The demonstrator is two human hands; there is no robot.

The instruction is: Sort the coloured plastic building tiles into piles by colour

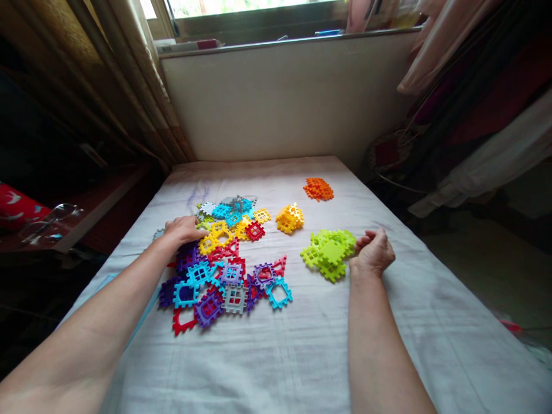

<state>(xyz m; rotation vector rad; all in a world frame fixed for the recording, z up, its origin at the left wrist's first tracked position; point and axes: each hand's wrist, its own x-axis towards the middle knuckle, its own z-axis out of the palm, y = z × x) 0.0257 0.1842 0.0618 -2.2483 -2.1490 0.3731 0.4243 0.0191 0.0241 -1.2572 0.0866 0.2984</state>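
My left hand (183, 230) reaches into the left side of a mixed pile of notched plastic building tiles. Its thumb and fingers close around the edge of a green tile (202, 226), beside yellow tiles (215, 237) and above purple ones (188, 259). My right hand (374, 253) rests at the right edge of a heap of lime-green tiles (331, 252). Its fingers are curled inward, and whatever they may hold is hidden. Red, blue, purple and grey tiles (235, 298) overlap in the near part of the mixed pile.
A small yellow stack (290, 218) stands right of the mixed pile. Orange tiles (318, 188) lie farther back on the sheet-covered surface (302, 356). A wall (280, 103) with a window ledge borders the far side; a curtain (129, 86) hangs left, cloths (495, 144) right.
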